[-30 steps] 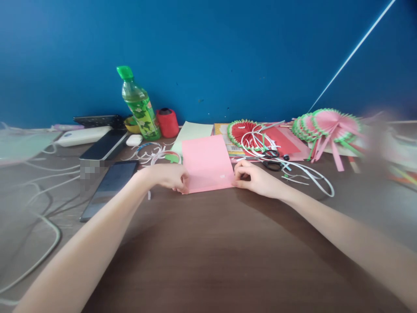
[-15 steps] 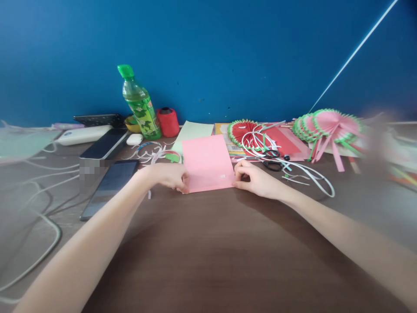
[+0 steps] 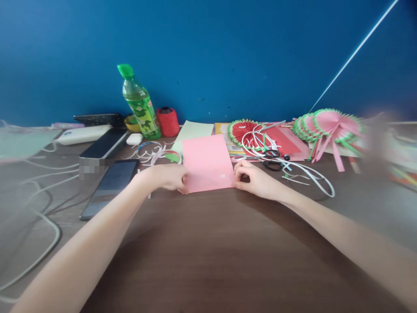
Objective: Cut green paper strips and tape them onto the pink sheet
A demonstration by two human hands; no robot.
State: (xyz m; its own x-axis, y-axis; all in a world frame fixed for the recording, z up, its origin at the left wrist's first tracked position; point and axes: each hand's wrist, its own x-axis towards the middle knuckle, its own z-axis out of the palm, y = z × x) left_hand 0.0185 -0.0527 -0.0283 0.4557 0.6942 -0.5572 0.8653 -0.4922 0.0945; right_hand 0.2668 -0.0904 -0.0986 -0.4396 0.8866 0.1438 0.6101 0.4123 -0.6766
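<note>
A pink sheet of paper (image 3: 208, 161) lies in front of me, its far end resting over other papers. My left hand (image 3: 174, 177) pinches its near left corner, fingers closed. At the near right corner, my right hand (image 3: 250, 178) grips the edge between thumb and fingers. A small white scrap (image 3: 223, 176) shows on the paper near its right side. Just right of the sheet lie black-handled scissors (image 3: 273, 165), partly under white strips (image 3: 312, 171). Beyond them sits a pleated red paper rosette (image 3: 243, 132) with a green and white rim.
A green-capped bottle (image 3: 140, 106) leans by a red thread spool (image 3: 168, 122) at the blue wall. Phones (image 3: 112, 187), a power bank (image 3: 106, 143) and white cables (image 3: 55, 226) lie left. Pink-green pleated fans (image 3: 335, 126) stand at right. Pale green paper (image 3: 193, 131) lies behind.
Very little differs. My left hand has shifted slightly at the near left corner; the right hand and the pink paper stay in place.
</note>
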